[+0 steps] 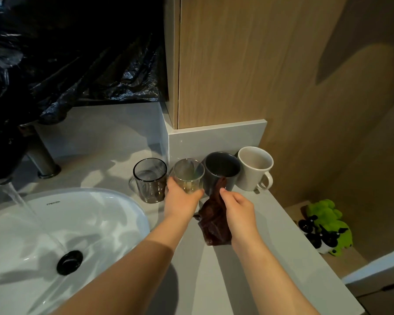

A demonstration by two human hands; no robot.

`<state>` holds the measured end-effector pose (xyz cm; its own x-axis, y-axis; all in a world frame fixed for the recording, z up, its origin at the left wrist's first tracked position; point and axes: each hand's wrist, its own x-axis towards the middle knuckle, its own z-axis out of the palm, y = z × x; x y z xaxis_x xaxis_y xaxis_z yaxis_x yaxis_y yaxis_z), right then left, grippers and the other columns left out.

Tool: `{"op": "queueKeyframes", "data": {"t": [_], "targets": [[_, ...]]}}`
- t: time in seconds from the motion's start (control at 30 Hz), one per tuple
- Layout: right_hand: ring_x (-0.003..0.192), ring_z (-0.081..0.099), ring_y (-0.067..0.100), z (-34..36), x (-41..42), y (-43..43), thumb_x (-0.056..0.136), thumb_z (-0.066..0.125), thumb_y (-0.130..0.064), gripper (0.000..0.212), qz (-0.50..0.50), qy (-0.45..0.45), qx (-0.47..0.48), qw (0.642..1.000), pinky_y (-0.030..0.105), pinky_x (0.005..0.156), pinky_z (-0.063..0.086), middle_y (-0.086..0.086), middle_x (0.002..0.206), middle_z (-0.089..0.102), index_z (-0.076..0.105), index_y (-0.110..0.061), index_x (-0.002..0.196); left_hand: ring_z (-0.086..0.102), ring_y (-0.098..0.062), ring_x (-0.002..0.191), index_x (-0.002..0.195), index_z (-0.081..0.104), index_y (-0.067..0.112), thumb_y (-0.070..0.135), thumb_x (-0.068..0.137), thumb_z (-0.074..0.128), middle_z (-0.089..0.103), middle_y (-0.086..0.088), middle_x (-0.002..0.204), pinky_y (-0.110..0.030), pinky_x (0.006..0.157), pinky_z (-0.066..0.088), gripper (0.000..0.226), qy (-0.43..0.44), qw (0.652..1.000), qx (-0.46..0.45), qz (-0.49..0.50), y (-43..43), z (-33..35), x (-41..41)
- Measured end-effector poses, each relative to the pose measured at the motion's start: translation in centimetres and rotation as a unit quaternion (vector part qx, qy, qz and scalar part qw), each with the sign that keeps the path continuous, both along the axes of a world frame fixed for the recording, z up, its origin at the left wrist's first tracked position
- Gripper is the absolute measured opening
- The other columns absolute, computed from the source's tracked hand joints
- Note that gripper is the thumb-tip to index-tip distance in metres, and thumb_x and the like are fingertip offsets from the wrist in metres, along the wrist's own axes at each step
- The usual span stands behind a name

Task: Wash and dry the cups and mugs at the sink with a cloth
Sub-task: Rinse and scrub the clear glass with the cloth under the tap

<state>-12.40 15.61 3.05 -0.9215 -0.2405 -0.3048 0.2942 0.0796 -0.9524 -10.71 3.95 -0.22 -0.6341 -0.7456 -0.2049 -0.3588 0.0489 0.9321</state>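
Cups (221,169) crowd the clear glass (188,173) left fingers (198,193) grip; right fingers (223,192) pinch cloth (214,223).

A small dark brand mark (53,203) is printed on the rear rim of the white sink (114,199); its letters are too blurred to be read.

the only camera sits on the person's head, close above the sink (114,214), and looks forward and down, so the sink fills the low left of the view, the counter (248,258) runs just right of the sink, and the wooden wall (237,64) stands behind and right of the sink.
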Motion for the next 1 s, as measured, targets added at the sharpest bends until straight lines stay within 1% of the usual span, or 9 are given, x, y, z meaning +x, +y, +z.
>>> {"op": "queueKeyframes", "data": {"t": [0.07,0.13,0.3,0.43,0.6,0.77,0.83,0.9,1.0], "targets": [[0.074,0.062,0.015,-0.2,-0.1,-0.1,0.095,0.053,-0.035,0.020,0.006,0.004,0.004,1.000,0.019,0.053,0.049,0.001,0.083,0.062,0.061,-0.023,0.081,0.050,-0.029,0.122,0.142,0.032,0.017,0.029,0.071,0.081,0.052,-0.008,0.134,-0.044,0.101,0.044,0.087,-0.001,1.000,0.001,0.026,0.1,-0.3,-0.7],[0.080,0.063,0.018,-0.4,-0.2,-0.2,0.094,0.054,-0.036,0.020,0.011,0.006,0.010,1.000,0.027,0.066,0.053,0.001,0.085,0.063,0.061,-0.025,0.081,0.049,-0.029,0.124,0.140,0.035,0.019,0.033,0.069,0.082,0.052,-0.005,0.133,-0.045,0.101,0.043,0.087,0.000,0.999,-0.005,0.053,0.1,-0.5,-1.0],[0.080,0.063,0.016,-0.6,-0.1,-0.1,0.094,0.054,-0.036,0.019,0.013,0.009,0.011,1.000,0.025,0.063,0.051,0.001,0.086,0.065,0.063,-0.024,0.084,0.052,-0.026,0.119,0.135,0.040,0.015,0.034,0.068,0.084,0.055,-0.005,0.128,-0.034,0.089,0.045,0.082,0.002,0.997,-0.038,0.066,0.5,-0.5,-0.3],[0.075,0.064,0.013,-0.3,0.4,0.4,0.094,0.055,-0.033,0.019,0.016,0.011,0.008,1.000,0.019,0.054,0.049,0.000,0.083,0.066,0.065,-0.022,0.083,0.060,-0.019,0.101,0.126,0.043,0.011,0.031,0.065,0.086,0.062,-0.004,0.116,-0.024,0.076,0.043,0.078,0.009,0.997,-0.063,0.034,1.1,-0.6,1.8],[0.086,0.066,0.022,-0.1,2.0,0.6,0.092,0.057,-0.032,0.020,0.022,0.004,0.011,1.000,0.034,0.074,0.056,0.005,0.087,0.068,0.068,-0.019,0.081,0.060,-0.007,0.087,0.114,0.043,0.017,0.026,0.060,0.089,0.061,0.013,0.094,-0.017,0.073,0.049,0.071,0.029,0.997,-0.066,-0.015,1.0,-1.1,6.0],[0.089,0.068,0.030,0.4,5.0,-1.6,0.090,0.061,-0.030,0.021,0.064,-0.001,0.007,0.998,0.043,0.083,0.057,0.011,0.088,0.071,0.068,-0.018,0.075,0.057,-0.007,0.087,0.107,0.047,0.020,0.021,0.062,0.087,0.057,0.014,0.091,-0.027,0.079,0.048,0.061,0.030,0.996,-0.084,0.002,-1.5,-0.5,10.5],[0.085,0.068,0.033,0.7,6.4,-2.9,0.090,0.061,-0.029,0.022,0.092,-0.004,0.000,0.996,0.043,0.076,0.058,0.014,0.086,0.070,0.068,-0.014,0.077,0.056,-0.004,0.086,0.103,0.047,0.021,0.019,0.061,0.088,0.056,0.012,0.092,-0.027,0.076,0.049,0.059,0.037,0.996,-0.082,0.004,-3.1,-0.1,12.4],[0.070,0.067,0.032,0.9,7.9,-4.6,0.091,0.060,-0.028,0.024,0.123,-0.022,-0.012,0.992,0.039,0.059,0.058,0.017,0.080,0.068,0.067,-0.007,0.082,0.056,-0.004,0.083,0.101,0.047,0.020,0.014,0.061,0.088,0.056,0.009,0.090,-0.021,0.069,0.047,0.057,0.040,0.996,-0.074,0.015,-4.9,0.0,14.5],[0.062,0.062,0.025,0.8,10.3,-7.8,0.091,0.060,-0.026,0.023,0.165,-0.034,-0.013,0.986,0.031,0.052,0.054,0.012,0.072,0.064,0.064,-0.008,0.077,0.058,-0.008,0.086,0.095,0.046,0.027,0.022,0.053,0.089,0.057,0.007,0.093,-0.022,0.069,0.048,0.061,0.051,0.996,-0.062,0.041,-7.9,0.3,17.7]]}}
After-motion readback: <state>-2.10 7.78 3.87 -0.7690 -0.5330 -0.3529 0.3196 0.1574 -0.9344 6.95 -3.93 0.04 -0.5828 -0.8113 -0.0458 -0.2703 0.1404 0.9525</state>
